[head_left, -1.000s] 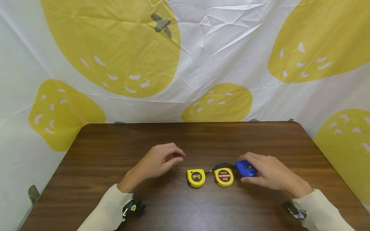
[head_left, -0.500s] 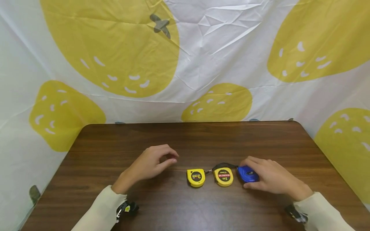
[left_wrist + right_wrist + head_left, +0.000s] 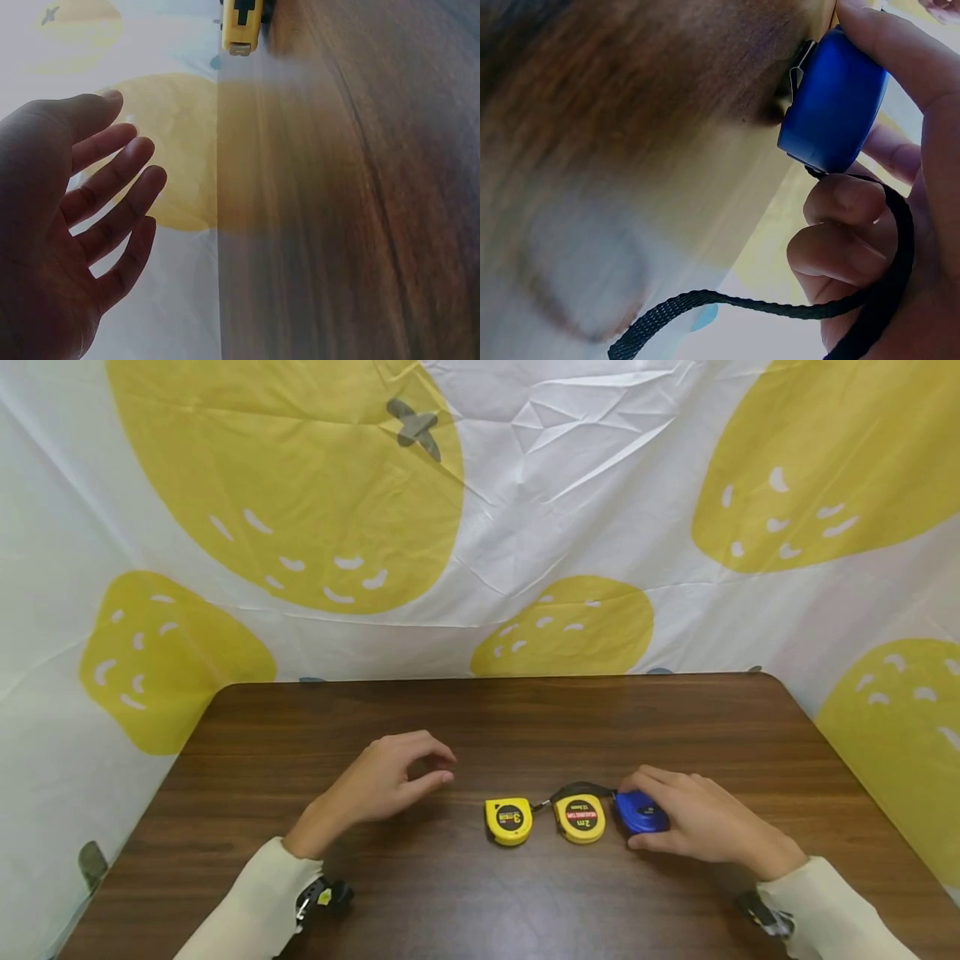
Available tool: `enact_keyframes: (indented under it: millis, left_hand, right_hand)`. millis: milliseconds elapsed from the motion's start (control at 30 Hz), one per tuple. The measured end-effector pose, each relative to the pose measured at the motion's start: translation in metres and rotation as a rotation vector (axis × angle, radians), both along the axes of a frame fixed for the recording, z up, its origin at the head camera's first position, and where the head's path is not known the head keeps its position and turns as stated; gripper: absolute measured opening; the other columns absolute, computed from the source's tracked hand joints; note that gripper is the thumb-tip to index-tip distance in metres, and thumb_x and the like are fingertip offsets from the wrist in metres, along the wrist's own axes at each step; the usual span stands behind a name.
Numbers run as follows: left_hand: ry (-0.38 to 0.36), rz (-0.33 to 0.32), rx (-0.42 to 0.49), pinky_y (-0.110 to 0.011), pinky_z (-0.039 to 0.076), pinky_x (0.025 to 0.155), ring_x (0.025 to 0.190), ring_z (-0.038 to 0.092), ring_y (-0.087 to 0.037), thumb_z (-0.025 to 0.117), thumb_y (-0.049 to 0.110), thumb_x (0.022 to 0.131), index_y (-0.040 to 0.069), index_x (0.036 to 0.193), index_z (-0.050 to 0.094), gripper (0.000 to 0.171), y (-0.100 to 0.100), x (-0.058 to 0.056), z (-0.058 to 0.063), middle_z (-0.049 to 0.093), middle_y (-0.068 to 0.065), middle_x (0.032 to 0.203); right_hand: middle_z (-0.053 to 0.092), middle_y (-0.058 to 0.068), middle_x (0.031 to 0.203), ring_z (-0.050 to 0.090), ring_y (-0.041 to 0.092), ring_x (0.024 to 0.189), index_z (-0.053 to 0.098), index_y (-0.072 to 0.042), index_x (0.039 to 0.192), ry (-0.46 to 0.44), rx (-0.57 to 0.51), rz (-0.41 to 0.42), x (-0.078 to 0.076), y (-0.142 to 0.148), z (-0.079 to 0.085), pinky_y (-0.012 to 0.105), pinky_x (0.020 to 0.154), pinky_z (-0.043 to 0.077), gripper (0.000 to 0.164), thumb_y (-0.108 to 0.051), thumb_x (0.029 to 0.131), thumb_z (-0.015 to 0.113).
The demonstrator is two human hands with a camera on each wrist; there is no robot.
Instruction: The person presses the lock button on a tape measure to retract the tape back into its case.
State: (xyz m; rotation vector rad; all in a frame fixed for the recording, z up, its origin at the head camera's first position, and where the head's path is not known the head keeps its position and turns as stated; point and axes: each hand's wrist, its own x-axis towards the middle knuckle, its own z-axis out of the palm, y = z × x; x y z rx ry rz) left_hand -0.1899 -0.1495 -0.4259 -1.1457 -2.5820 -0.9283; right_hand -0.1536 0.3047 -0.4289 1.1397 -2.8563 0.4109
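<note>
My right hand (image 3: 701, 818) grips a blue tape measure (image 3: 641, 812) at the right end of a row, thumb on its near side and fingers on its far side. In the right wrist view, a black wrist strap (image 3: 697, 300) loops from the blue case across the fingers, and a metal clip shows on the case. Left of it lie a yellow 2 m tape measure (image 3: 580, 818) and a yellow 3 m tape measure (image 3: 508, 821). My left hand (image 3: 382, 781) hovers left of the row, fingers loosely bent, holding nothing.
The brown wood-grain table (image 3: 375, 710) has rounded far corners. Behind it and along both sides hangs a white cloth (image 3: 525, 527) printed with large yellow fruit. A dark cord (image 3: 577, 788) curves behind the 2 m tape measure.
My right hand has drawn the blue tape measure slightly toward me and turned it a little. My left hand has moved left, farther from the yellow tape measures, which stay put.
</note>
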Motion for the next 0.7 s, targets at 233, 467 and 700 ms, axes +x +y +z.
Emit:
enact_keyframes:
  millis: [233,467,700]
  left_hand:
    - [0.002,0.047,-0.021,-0.043,0.060,0.090,0.100,0.072,-0.014,0.085,0.027,0.100,0.013,0.117,0.079,0.023,-0.007,-0.003,0.003,0.075,0.006,0.109]
    - [0.044,0.162,-0.117,-0.049,0.058,0.098,0.113,0.071,-0.023,0.084,0.044,0.097,0.014,0.120,0.079,0.037,-0.018,-0.008,0.006,0.075,0.001,0.116]
    - [0.039,0.314,-0.203,-0.061,0.055,0.096,0.121,0.066,-0.036,0.080,0.057,0.096,0.015,0.130,0.077,0.055,-0.035,-0.017,0.005,0.069,-0.006,0.131]
  right_hand:
    - [0.068,-0.009,0.119,0.072,0.015,0.095,0.069,-0.020,0.128,0.001,-0.005,-0.018,0.000,0.001,-0.001,0.040,0.075,0.061,0.057,-0.057,0.090,0.090]
    - [0.069,-0.013,0.119,0.071,0.011,0.102,0.070,-0.021,0.129,-0.021,-0.022,-0.075,0.001,0.005,0.001,0.039,0.081,0.061,0.057,-0.061,0.091,0.086]
    - [0.069,0.001,0.132,0.064,0.027,0.119,0.066,-0.014,0.143,-0.009,0.019,-0.217,-0.012,0.017,0.010,0.056,0.089,0.059,0.068,-0.062,0.097,0.078]
